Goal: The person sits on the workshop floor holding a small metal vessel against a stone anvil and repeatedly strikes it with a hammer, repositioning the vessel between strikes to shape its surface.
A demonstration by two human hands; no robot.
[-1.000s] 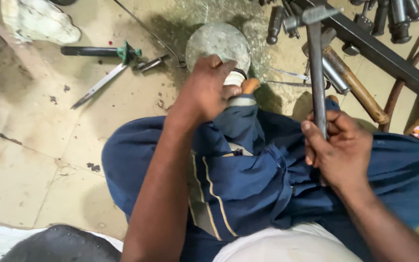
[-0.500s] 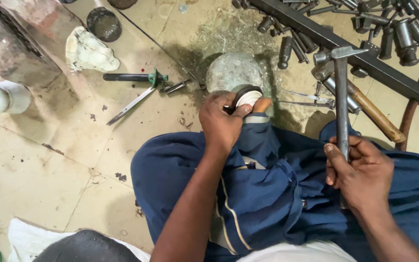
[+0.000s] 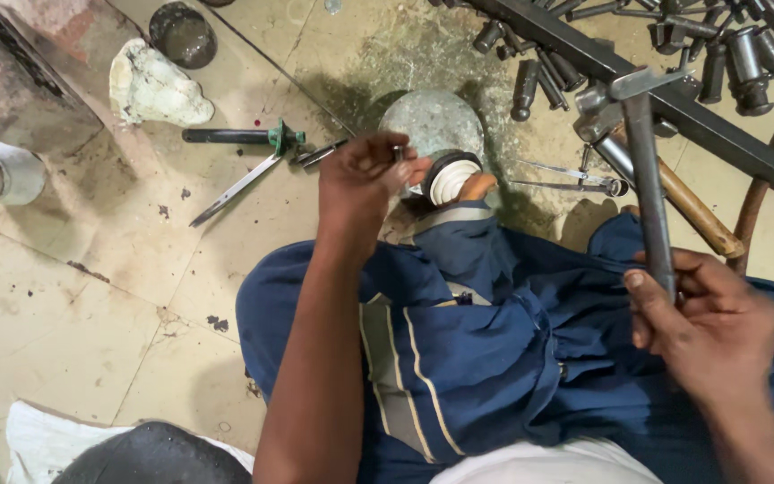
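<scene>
The right hand [image 3: 714, 327] is closed around the handle of a steel hammer [image 3: 645, 170], which stands nearly upright with its head above the fingers, over the dark metal bar [image 3: 674, 99] that crosses behind it. The left hand [image 3: 365, 179] is curled nearly shut, its fingertips pinching a small metal piece [image 3: 398, 152] too small to make out. Just to the right of that hand sits a round ringed part with a white centre [image 3: 451, 177], in front of a grey domed block [image 3: 432, 121], and below it a blue trouser knee [image 3: 468, 260] is drawn up. To the left of the left hand, on the tiled floor [image 3: 64, 296], lie a green-collared tool with a black handle [image 3: 235, 136] and a flat blade [image 3: 230, 190]. Between the 2 hands, near the ringed part, lies a pair of thin metal dividers [image 3: 566, 177], and a wooden handle [image 3: 687, 206] lies just behind the hammer's shaft.
</scene>
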